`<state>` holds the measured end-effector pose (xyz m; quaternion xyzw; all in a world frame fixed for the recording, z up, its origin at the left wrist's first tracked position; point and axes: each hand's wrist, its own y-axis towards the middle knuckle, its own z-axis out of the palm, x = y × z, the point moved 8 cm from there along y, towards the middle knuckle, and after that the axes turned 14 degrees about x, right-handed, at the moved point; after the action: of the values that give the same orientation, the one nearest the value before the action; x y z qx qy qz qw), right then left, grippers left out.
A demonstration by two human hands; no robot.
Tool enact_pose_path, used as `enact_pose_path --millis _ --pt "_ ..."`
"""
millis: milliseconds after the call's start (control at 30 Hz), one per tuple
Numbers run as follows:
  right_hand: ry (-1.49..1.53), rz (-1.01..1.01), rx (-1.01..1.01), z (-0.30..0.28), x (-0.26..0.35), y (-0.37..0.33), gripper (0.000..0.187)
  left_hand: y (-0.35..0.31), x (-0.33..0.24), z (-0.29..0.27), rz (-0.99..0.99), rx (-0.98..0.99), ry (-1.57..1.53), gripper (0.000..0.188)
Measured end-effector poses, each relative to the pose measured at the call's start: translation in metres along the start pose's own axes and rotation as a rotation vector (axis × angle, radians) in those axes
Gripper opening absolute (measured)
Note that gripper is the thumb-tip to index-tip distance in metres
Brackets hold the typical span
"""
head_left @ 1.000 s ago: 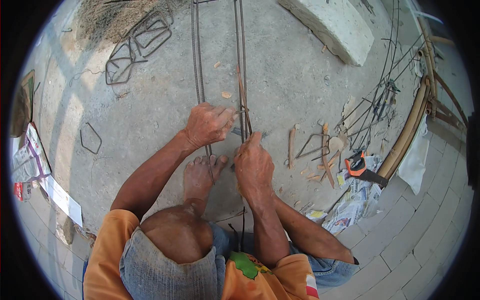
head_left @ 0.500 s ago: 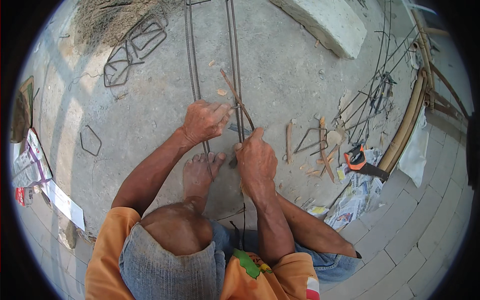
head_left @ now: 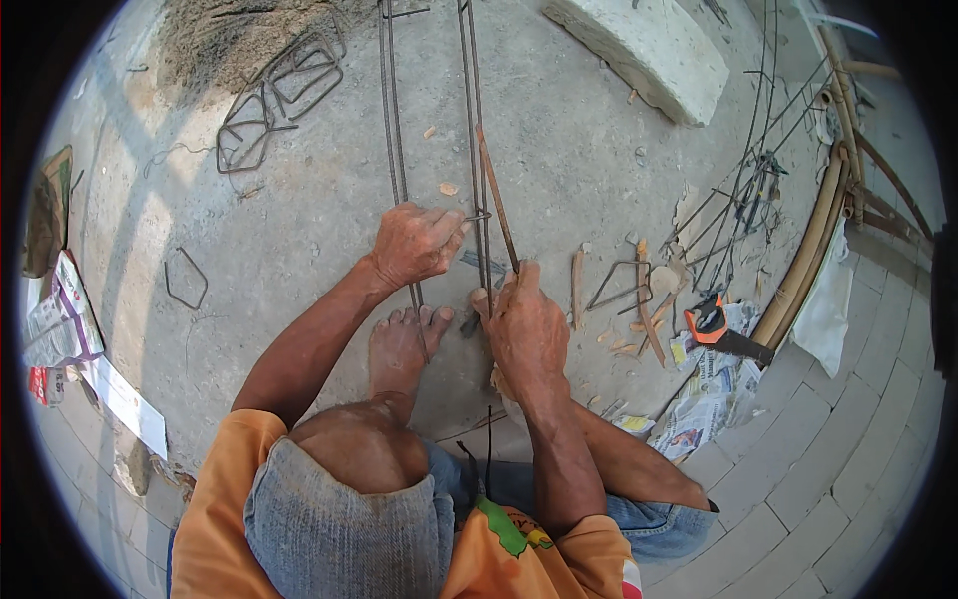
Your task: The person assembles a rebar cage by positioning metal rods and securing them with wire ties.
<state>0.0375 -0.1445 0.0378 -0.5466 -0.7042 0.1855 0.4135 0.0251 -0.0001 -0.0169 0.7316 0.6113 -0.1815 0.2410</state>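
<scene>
Left hand grips the stiff, heavy rebar pair at the tie ring; right hand is closed on a thin rusty hook rod, rigid, best held low.

Hard daylight bleaches the concrete floor toward twelve o'clock; pale sun patches stripe it near nine o'clock. Focus holds at centre, while fisheye bending curves edges into a black rim.

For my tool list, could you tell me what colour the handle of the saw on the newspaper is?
Orange and black; the saw handle shows in the head view, lying on the newspaper.
</scene>
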Motion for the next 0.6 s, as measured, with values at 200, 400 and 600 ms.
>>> enact_pose_path --millis 200,400,600 --pt "-0.196 -0.037 0.044 -0.007 0.019 0.034 0.014 0.003 -0.001 0.0 -0.016 0.033 0.027 0.012" --pt "-0.159 0.0 0.094 -0.002 0.022 0.057 0.013 0.004 0.001 0.003 -0.015 0.069 -0.005 0.012" --pt "-0.118 0.0 0.082 0.003 0.026 0.057 0.013 0.003 -0.001 -0.002 -0.017 0.005 -0.014 0.012"
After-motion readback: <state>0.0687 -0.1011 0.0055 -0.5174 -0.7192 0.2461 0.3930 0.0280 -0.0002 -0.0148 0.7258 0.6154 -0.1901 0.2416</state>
